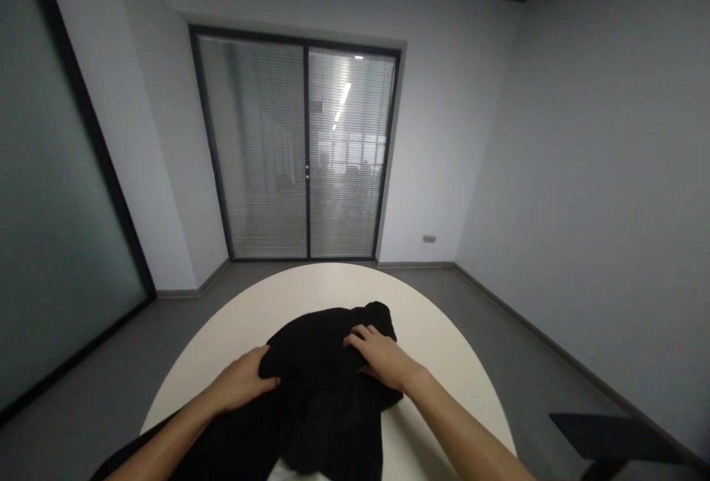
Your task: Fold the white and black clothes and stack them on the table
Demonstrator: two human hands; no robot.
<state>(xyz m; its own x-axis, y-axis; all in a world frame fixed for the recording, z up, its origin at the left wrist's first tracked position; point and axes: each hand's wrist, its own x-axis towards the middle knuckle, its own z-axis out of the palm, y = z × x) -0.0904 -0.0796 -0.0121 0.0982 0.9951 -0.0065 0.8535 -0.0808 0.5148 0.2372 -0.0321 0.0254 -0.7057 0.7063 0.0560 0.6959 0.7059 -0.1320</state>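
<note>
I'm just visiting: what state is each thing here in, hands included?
Black cloth: loosely bunched, lying on the table.
Left hand: touching the cloth, thumb apart from fingers; grip unclear.
Right hand: on the cloth, fingers slightly bent; grip unclear.
Round table: partly covered by the cloth.
Framed glass panels: apparently closed.
Blinds: lowered, partly see-through.

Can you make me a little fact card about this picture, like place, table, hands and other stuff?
Place: a room with grey-white walls and a glass door with blinds
Table: round, cream
On it: black cloth, bunched up
Left hand: on the cloth's left edge, thumb spread
Right hand: on the cloth's right part, fingers bent
Grip: can't tell how tight
Lower right: dark flat thing, unclear what
</note>
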